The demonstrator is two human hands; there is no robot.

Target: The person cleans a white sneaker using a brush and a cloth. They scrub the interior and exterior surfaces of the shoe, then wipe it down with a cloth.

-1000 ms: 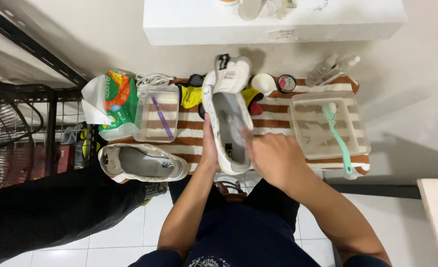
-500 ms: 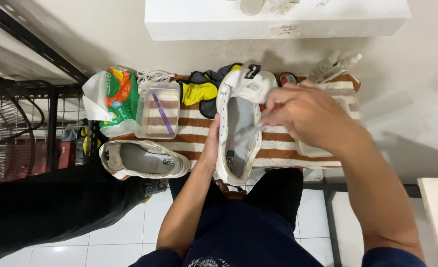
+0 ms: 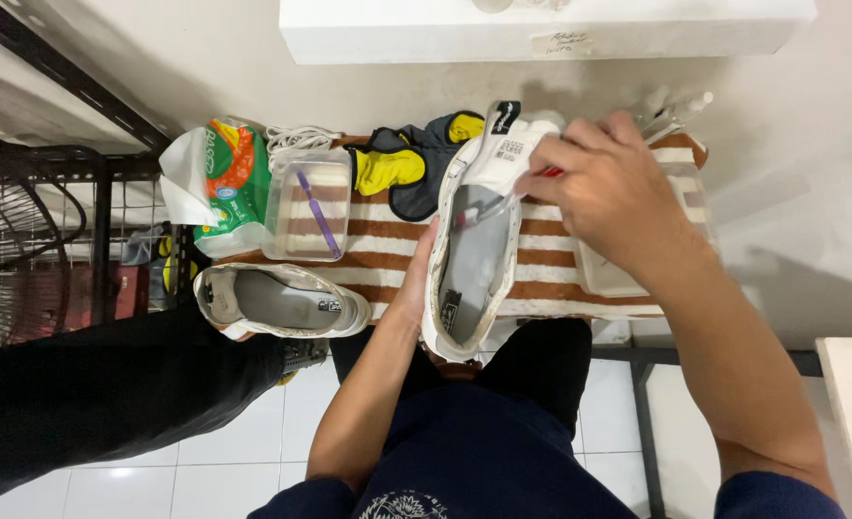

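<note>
I hold a white sneaker (image 3: 474, 274) up over a brown and white striped towel (image 3: 551, 274), its opening facing me. My left hand (image 3: 412, 281) grips the sneaker's left side near the heel. My right hand (image 3: 610, 192) is closed on a small brush (image 3: 491, 207) whose head reaches inside the shoe just below the tongue. The matching sneaker (image 3: 282, 301) lies on its side at the towel's left edge, apart from both hands.
A clear container (image 3: 296, 245) with a purple toothbrush stands left of the shoe, beside a green and orange pouch (image 3: 226, 183). Yellow and black gloves (image 3: 405, 165) lie behind. A clear tray (image 3: 610, 281) sits under my right wrist. A person's black-trousered leg (image 3: 89, 384) is at left, by a black rack (image 3: 70, 168).
My right hand moved from beside the shoe's heel up to its tongue and now holds a brush inside it. The shoe has come closer to the camera.
</note>
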